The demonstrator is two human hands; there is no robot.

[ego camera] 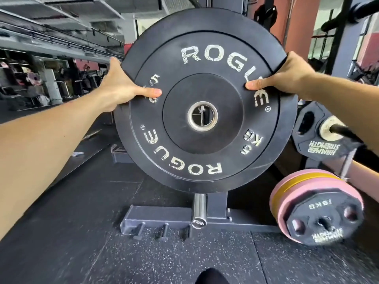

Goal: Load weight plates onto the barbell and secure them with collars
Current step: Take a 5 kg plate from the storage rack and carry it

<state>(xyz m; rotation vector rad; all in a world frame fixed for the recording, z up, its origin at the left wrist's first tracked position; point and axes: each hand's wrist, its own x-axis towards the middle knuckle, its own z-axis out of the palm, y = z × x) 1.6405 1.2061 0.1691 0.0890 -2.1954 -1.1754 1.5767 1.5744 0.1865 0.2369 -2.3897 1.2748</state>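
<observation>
Here, closest to me in the middle of the frame, I hold the black bumper plate [205, 99] upright and off the floor, its face turned toward me. My left hand [121, 85] clamps its left rim, thumb pressed on the face and the other fingers hidden behind; my right hand [281, 76] grips the upper right rim the same way. To do this step well, I judge I should keep the plate square and steady, sight through its steel centre hole [202, 116], and line that hole up with whatever sleeve I am sliding it onto. I cannot tell from here whether it is already threaded on a peg behind. Below it, in the lower middle, a chrome peg [198, 212] juts from the grey rack base [160, 218] and could catch the plate if I drop low. At lower right lies a stack of pink and black plates [315, 210], near enough to crowd my feet. Farther off at right hangs another black plate [322, 136] on a bar.
</observation>
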